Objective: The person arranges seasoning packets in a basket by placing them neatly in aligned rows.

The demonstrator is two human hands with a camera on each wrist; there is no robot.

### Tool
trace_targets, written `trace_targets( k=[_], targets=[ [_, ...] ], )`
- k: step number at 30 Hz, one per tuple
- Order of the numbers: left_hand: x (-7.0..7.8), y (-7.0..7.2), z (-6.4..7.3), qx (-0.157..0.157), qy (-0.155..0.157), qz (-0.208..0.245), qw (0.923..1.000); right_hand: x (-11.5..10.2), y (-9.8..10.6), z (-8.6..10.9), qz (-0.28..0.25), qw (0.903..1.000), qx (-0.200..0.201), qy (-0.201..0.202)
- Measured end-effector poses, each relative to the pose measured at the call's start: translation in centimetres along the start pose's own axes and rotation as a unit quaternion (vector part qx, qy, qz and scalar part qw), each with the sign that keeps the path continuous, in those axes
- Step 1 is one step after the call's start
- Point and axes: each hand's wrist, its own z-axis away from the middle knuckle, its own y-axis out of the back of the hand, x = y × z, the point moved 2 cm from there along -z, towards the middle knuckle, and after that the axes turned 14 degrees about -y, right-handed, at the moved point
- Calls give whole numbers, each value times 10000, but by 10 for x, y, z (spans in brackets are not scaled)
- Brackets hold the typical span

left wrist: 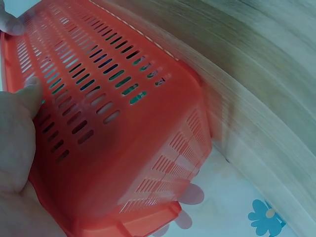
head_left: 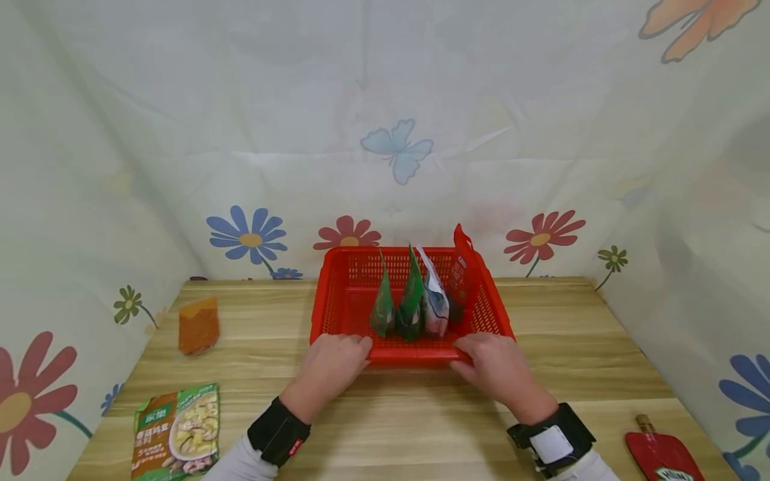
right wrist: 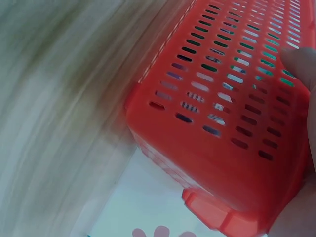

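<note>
A red plastic basket with slotted walls stands on the wooden table near the back cloth. My left hand grips its front rim at the left corner, and my right hand holds the same rim towards the right. Both wrist views show a thumb against the outer wall of the basket. Upright inside are two green packets, a white packet and a red pouch. The hands partly hide the front rim.
On the table's left lie an orange packet and a brown-and-green seasoning packet. A red ketchup pouch with a spout lies at the front right. Flower-printed cloth encloses the table at the back and sides.
</note>
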Motion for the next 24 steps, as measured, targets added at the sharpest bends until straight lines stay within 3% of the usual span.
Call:
trace_targets(
  k=[5,9,14,20,24],
  targets=[
    [-2,-1,1,56,25,-28,10000,5,8,6,-329,9992,-89,-215],
    [-1,-2,2,117,-7,39,9999,17,17,17,-572,9974,69,-433],
    [0,-4,1,184,-29,-41,9998,32,33,36,-704,9919,77,-1050],
    [0,-5,0,265,-105,-129,9995,65,52,67,-150,9737,-416,-2234],
    [1,-4,-1,292,-108,-111,9995,99,57,90,228,9592,-789,-2707]
  ],
)
